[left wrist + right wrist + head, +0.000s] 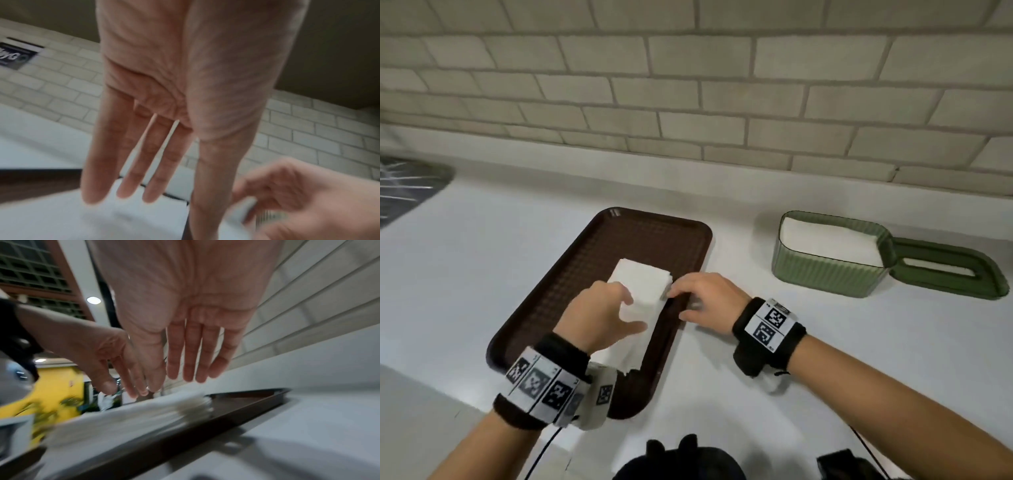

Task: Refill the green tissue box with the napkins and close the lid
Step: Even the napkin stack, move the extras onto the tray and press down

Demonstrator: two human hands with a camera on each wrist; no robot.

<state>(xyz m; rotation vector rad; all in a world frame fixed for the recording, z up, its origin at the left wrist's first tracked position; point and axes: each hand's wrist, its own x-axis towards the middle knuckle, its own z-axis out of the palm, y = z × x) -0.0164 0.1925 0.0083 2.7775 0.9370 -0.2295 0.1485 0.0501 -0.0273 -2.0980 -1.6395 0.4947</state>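
Green tissue box (828,270) stands open toward the counter's right end, white napkins already inside; its slotted lid (948,270) lies beside it to the right. A napkin stack (643,284) rests mid-tray on the brown tray (571,270). Left hand (599,315), fingers straight and spread, lies over the stack's near half, gripping nothing. Right hand (705,294), fingers extended, touches the stack's right edge (no sheets pinched yet). Risk: loose sheets may fan out or slide if lifted unevenly. Wall sign (14,56) lettering is too blurred to read.
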